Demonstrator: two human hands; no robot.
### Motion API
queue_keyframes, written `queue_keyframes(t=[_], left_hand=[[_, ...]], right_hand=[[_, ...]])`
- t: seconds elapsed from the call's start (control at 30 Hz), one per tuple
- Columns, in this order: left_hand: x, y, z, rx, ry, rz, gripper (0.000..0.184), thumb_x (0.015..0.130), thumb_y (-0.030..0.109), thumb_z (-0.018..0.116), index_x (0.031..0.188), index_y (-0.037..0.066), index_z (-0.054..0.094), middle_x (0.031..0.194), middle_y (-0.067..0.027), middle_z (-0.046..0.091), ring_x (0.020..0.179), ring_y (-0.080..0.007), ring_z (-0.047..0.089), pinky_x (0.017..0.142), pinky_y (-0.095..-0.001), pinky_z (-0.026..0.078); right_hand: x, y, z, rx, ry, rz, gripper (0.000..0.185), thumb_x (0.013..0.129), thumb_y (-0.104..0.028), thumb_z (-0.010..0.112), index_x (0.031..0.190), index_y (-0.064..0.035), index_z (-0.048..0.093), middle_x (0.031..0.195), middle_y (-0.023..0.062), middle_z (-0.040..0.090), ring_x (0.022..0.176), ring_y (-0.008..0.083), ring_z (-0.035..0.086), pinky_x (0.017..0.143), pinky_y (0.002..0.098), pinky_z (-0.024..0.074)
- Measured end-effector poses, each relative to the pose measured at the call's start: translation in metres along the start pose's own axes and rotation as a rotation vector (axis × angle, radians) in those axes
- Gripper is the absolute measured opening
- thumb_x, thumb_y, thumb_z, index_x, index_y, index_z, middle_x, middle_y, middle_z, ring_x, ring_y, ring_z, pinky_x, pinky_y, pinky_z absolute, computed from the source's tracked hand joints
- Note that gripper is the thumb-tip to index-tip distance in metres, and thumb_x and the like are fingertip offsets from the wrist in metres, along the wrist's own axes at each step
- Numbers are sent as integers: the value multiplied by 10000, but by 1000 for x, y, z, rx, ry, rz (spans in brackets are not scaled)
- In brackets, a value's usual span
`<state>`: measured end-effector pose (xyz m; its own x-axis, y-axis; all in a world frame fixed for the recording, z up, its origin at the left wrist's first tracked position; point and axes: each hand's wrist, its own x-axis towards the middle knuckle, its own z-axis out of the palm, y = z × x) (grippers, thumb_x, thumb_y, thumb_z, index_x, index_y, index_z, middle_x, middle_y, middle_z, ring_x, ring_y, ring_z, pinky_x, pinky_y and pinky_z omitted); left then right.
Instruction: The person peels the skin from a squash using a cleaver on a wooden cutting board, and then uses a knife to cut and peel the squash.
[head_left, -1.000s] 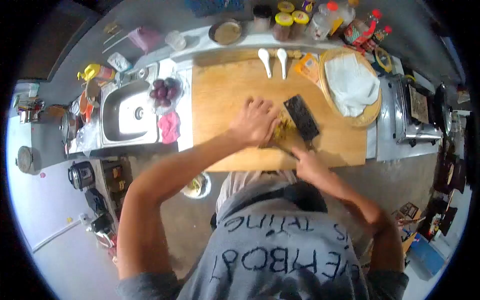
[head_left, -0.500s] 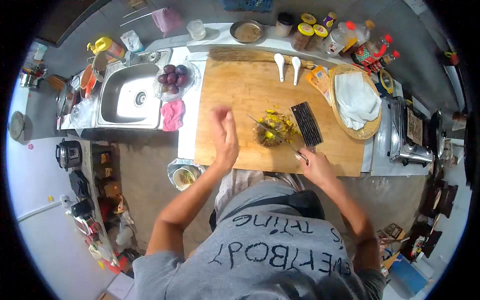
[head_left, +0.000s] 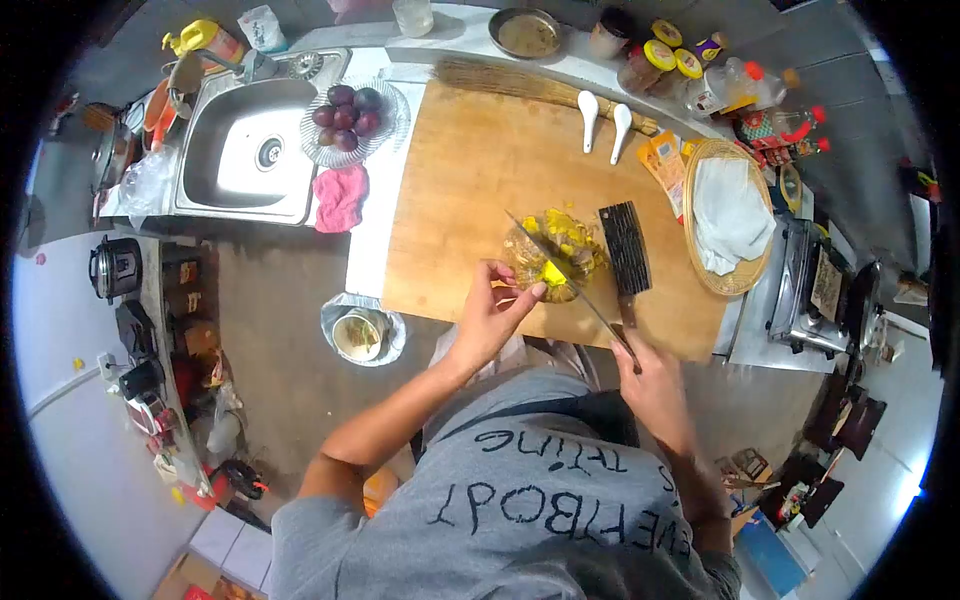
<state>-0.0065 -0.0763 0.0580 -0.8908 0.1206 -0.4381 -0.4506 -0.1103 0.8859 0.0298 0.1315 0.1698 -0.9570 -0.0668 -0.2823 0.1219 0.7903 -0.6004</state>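
A small brown-skinned pumpkin (head_left: 523, 258) with bright yellow flesh showing sits near the front of the wooden board (head_left: 470, 170). Yellow scraps (head_left: 570, 232) lie on and around its far side. My left hand (head_left: 492, 315) is closed at its near left edge, thumb and fingers against the rind. In my right hand (head_left: 650, 375) is the handle of a knife (head_left: 575, 285), its thin blade slanting across the top of the pumpkin, tip to the far left. Right of the pumpkin lies a black ridged cleaver-like blade (head_left: 625, 245), its short handle towards me.
Two white spoons (head_left: 619, 130) and a straw bundle (head_left: 510, 88) lie at the back. A basket with white cloth (head_left: 730, 215) stands right, beside a gas stove (head_left: 805, 285). Plums on a glass plate (head_left: 395, 135), a pink cloth (head_left: 340, 197) and the sink (head_left: 200, 185) are left. Below hangs a bin (head_left: 358, 335).
My left hand has come down from the air above the board onto the pumpkin's left edge. The knife has turned steeper, with my right hand closer to me. The whole view has shifted slightly.
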Motion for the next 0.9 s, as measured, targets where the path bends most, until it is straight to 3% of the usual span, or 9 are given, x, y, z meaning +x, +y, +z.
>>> queue_keyframes(t=[0.1, 0.23, 0.27, 0.37, 0.43, 0.63, 0.73, 0.83, 0.9], left_hand=[[-5, 8, -1, 36, 12, 31, 380, 879, 173, 679, 1045, 48, 360, 972, -73, 461, 855, -132, 579, 723, -249, 492], [28, -68, -8, 41, 1, -77, 439, 854, 221, 712, 1047, 31, 367, 980, -77, 459, 843, -154, 566, 711, -268, 495], [32, -75, -10, 60, 19, -81, 456, 840, 239, 727, 1040, 26, 377, 986, -81, 463, 849, -161, 572, 711, -277, 499], [33, -72, -7, 10, 43, -14, 444, 842, 239, 725, 1034, 23, 388, 981, -81, 467, 853, -164, 581, 719, -275, 505], [38, -70, -4, 55, 97, 29, 469, 814, 224, 755, 1015, 21, 383, 931, -71, 458, 764, -139, 558, 645, -261, 501], [34, -58, -11, 115, 4, -92, 476, 832, 242, 735, 1046, 10, 379, 983, -94, 478, 812, -158, 579, 663, -249, 516], [40, -60, -10, 108, 5, -72, 522, 817, 238, 751, 1078, 4, 364, 972, -105, 483, 814, -156, 579, 667, -252, 519], [42, -62, 3, -47, 29, -62, 583, 795, 227, 771, 1119, 0, 343, 972, -112, 481, 808, -161, 579, 662, -255, 522], [42, -56, 6, 10, 45, -102, 608, 785, 221, 780, 1132, -2, 334, 975, -112, 478, 802, -167, 579, 656, -258, 522]], right_hand=[[3, 4, 3, -7, -25, -2, 196, 861, -129, 573, 1037, -46, 589, 740, 257, 594, 717, 446, 596, 615, 506, 460], [23, 61, 60, -89, -173, 84, 214, 826, -79, 566, 1038, -50, 575, 743, 259, 599, 743, 450, 597, 635, 518, 466], [26, 59, 59, -120, -117, 22, 148, 898, -140, 542, 962, -12, 580, 819, 246, 613, 801, 464, 570, 630, 485, 453], [18, 53, 59, -74, -176, 119, 145, 886, -141, 552, 969, -25, 579, 804, 249, 607, 780, 472, 565, 619, 492, 446], [32, 55, 56, -66, -164, 142, 145, 881, -141, 557, 972, -31, 578, 797, 251, 604, 770, 477, 563, 614, 495, 442], [31, 51, 53, -110, -208, 147, 173, 873, -131, 558, 1019, -42, 583, 792, 271, 599, 771, 481, 566, 621, 520, 441], [29, 54, 57, -119, -166, 74, 222, 789, -63, 579, 1004, -56, 525, 662, 264, 588, 691, 462, 595, 634, 550, 468], [30, 55, 57, -110, -185, 121, 221, 792, -60, 576, 1007, -56, 522, 680, 272, 590, 705, 465, 594, 638, 552, 467], [29, 52, 55, -105, -223, 167, 202, 869, -110, 547, 1059, -47, 569, 822, 285, 598, 788, 488, 563, 647, 534, 446]])
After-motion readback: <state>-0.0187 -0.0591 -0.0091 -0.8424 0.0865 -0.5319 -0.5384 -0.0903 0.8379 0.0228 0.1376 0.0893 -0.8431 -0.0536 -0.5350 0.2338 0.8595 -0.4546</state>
